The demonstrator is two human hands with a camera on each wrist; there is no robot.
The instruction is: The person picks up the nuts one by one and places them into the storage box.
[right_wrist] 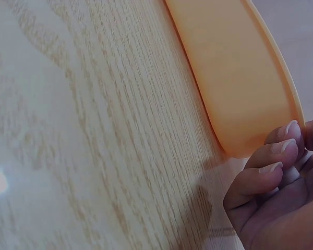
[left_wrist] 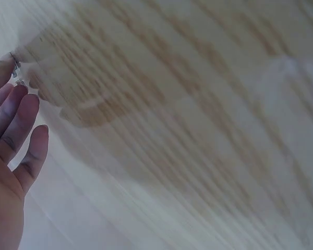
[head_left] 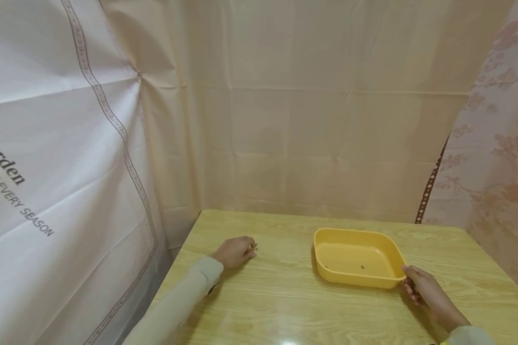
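In the head view my left hand (head_left: pixel 234 251) is low over the left part of the wooden table, pinching small shiny metal pieces (head_left: pixel 254 247). The left wrist view shows the bits (left_wrist: pixel 15 67) between thumb and fingertips; their exact kind I cannot tell. To the right sits a shallow yellow plastic tray (head_left: pixel 351 282) with rounded corners. My right hand (head_left: pixel 427 290) grips its near right corner, thumb on the rim and fingers curled below. From the right wrist, the orange-looking tray wall (right_wrist: pixel 235 78) runs up to those fingertips. A tiny ring-like piece (head_left: pixel 362 267) and a dark speck (head_left: pixel 326 266) lie in the tray.
The light wood-grain table (head_left: pixel 280 306) extends beneath both hands. Behind it hangs a beige cloth (head_left: pixel 306 143). A printed white cloth (head_left: pixel 69 158) drapes down on the left, and a floral one (head_left: pixel 496 158) on the right.
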